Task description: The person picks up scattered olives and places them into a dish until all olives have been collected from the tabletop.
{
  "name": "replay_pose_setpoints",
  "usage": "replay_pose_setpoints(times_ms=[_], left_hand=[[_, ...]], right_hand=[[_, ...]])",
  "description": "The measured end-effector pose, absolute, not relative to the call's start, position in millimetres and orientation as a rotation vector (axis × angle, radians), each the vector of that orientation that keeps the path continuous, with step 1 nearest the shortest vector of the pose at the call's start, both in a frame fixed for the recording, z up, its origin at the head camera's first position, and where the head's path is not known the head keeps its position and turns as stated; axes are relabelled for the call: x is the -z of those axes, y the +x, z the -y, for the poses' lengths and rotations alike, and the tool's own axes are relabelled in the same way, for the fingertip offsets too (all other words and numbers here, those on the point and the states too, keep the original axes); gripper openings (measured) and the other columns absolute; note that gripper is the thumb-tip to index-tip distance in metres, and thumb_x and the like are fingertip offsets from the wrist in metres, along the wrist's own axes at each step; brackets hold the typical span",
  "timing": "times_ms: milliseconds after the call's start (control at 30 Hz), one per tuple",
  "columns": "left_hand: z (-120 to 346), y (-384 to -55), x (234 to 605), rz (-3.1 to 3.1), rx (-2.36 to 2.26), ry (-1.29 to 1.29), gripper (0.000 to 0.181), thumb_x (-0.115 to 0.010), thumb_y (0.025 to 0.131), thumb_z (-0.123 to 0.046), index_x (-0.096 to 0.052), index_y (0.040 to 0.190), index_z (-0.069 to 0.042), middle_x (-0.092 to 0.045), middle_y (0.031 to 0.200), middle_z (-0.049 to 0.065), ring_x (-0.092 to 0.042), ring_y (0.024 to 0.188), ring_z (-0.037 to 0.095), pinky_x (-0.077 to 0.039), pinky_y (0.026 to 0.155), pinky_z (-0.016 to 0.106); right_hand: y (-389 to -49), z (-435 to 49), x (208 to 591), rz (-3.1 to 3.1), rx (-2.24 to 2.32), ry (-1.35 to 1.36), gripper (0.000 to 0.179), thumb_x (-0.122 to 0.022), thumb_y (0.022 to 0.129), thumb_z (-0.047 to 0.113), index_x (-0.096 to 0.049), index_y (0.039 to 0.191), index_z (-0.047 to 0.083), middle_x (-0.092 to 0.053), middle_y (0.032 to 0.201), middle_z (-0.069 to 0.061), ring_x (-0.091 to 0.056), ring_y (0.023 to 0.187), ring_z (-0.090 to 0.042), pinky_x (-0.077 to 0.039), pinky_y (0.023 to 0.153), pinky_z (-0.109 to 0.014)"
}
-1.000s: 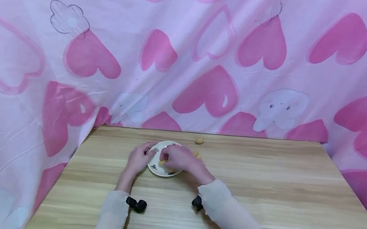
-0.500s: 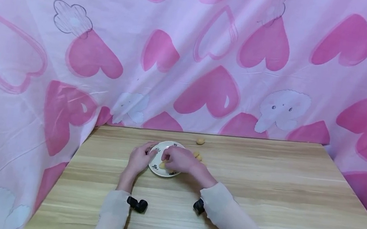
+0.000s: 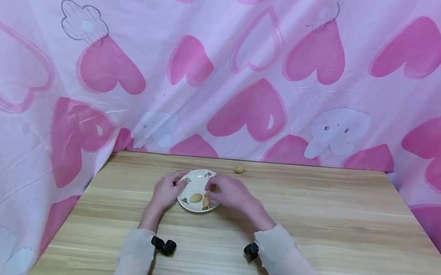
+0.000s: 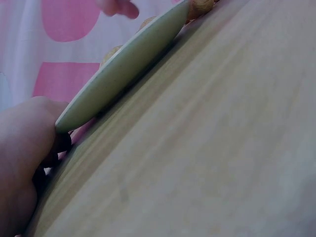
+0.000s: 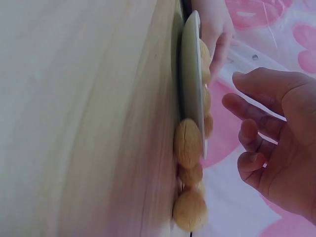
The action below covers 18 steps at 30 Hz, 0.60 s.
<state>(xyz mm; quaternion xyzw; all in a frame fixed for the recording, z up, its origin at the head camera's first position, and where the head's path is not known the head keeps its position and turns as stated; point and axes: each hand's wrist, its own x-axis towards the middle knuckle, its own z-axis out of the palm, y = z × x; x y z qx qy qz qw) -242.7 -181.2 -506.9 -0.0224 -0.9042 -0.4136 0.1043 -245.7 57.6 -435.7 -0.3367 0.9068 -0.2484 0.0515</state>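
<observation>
A small white plate with dark printed figures lies on the wooden table. My left hand holds its left rim, thumb over the edge; the other fingers are partly hidden. Several tan walnuts rest in the plate, among them one walnut near the front and another walnut beside it. Over the plate's right side hovers my right hand, holding nothing, its fingers loosely bent and apart from the walnuts in the right wrist view. Beside the plate there, more walnuts sit on the table.
One lone walnut lies near the back edge of the wooden table. A pink and white heart-patterned cloth hangs behind and along both sides. Black wrist cameras sit at both sleeves.
My right hand has let go of a walnut in the plate and shifted right, its fingers loosening. Walnuts it covered now show. The left hand stays at the rim.
</observation>
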Motion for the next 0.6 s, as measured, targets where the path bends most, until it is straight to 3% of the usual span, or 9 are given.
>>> replay_pose_setpoints(times_ms=[233,600], left_hand=[[182.2,-242.4,508.1,2.658,1.226,-0.068,0.032,-0.066,0.095,-0.024,-0.068,0.127,-0.026,-0.045,0.062,-0.003,-0.040,0.056,0.016,-0.035,0.065,0.032],[182.5,-242.4,508.1,2.656,1.239,-0.065,0.032,-0.066,0.095,-0.026,-0.068,0.127,-0.025,-0.046,0.062,-0.002,-0.044,0.060,0.017,-0.037,0.071,0.033]], right_hand=[[-243.9,-73.0,437.0,-2.770,0.796,-0.986,0.008,-0.070,0.091,0.022,-0.073,0.097,0.019,-0.068,0.090,0.011,-0.057,0.079,-0.007,-0.048,0.071,-0.028],[-241.0,-90.6,437.0,-2.772,0.827,-0.949,0.012,-0.070,0.090,0.017,-0.073,0.101,0.015,-0.068,0.091,0.010,-0.064,0.088,-0.013,-0.050,0.081,-0.034]])
